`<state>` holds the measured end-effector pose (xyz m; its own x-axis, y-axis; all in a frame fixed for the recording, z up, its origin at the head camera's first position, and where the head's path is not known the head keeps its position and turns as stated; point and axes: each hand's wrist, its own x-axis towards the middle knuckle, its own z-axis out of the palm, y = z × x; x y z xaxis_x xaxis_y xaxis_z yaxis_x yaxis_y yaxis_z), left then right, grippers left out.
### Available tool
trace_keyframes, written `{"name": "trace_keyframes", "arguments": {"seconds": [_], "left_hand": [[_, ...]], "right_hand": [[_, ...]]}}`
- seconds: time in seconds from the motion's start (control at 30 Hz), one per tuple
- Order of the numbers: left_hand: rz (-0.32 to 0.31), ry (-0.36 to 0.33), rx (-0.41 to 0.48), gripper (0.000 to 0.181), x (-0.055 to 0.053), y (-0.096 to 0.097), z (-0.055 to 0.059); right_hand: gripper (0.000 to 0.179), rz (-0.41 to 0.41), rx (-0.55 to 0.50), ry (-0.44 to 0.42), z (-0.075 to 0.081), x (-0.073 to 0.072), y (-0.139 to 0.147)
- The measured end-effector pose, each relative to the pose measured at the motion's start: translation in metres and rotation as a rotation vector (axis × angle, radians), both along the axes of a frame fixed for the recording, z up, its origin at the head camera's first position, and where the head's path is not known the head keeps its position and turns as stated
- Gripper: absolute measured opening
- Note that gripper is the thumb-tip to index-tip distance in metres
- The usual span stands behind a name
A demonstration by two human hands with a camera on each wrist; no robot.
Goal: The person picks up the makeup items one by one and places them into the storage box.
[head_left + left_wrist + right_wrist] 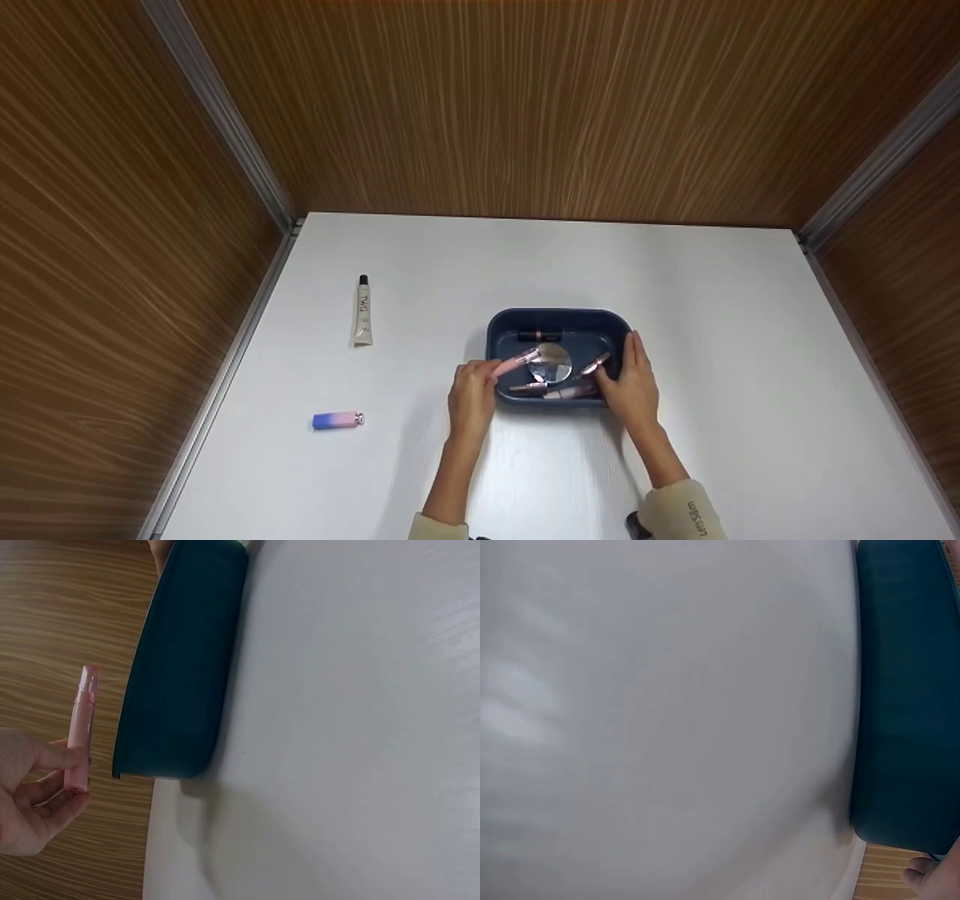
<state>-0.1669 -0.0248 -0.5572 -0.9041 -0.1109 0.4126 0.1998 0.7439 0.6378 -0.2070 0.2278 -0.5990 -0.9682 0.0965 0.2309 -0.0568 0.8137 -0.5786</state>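
Note:
In the head view my left hand (472,397) pinches a pink lip gloss tube (514,363) by its lower end, over the left rim of a dark blue plastic box (561,403). The left wrist view shows the lip gloss (80,727) between thumb and fingers, apart from the box wall (184,667). My right hand (634,386) grips the box's right side, thumb over the rim. Inside the box are a round mirror (551,363), a black tube (540,335), a small shiny tube (595,364) near my right thumb, and other slim cosmetic tubes (571,392) along the front wall.
A cream squeeze tube with a black cap (362,311) lies to the left on the white table (712,300). Nearer is a blue-and-pink lipstick (337,420). Wood-grain panels (487,112) stand at the back and both sides.

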Motion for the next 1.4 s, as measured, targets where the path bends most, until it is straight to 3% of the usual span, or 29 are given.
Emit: {"name": "trace_keyframes", "arguments": {"seconds": [0.6, 0.9, 1.13, 1.4], "left_hand": [[-0.036, 0.002, -0.006, 0.025, 0.0, 0.003, 0.001], [-0.023, -0.002, -0.013, 0.025, 0.0, 0.004, 0.0], [-0.021, 0.001, -0.021, 0.024, -0.001, 0.005, -0.001], [-0.034, -0.015, -0.02, 0.023, -0.002, 0.006, 0.0]], "right_hand": [[0.077, 0.025, 0.022, 0.021, 0.003, 0.0, 0.003], [0.073, 0.045, -0.02, 0.015, 0.006, -0.001, 0.007], [0.075, 0.096, -0.023, 0.06, 0.001, -0.003, 0.017], [0.079, 0.136, 0.001, 0.007, -0.004, -0.005, 0.02]]}}
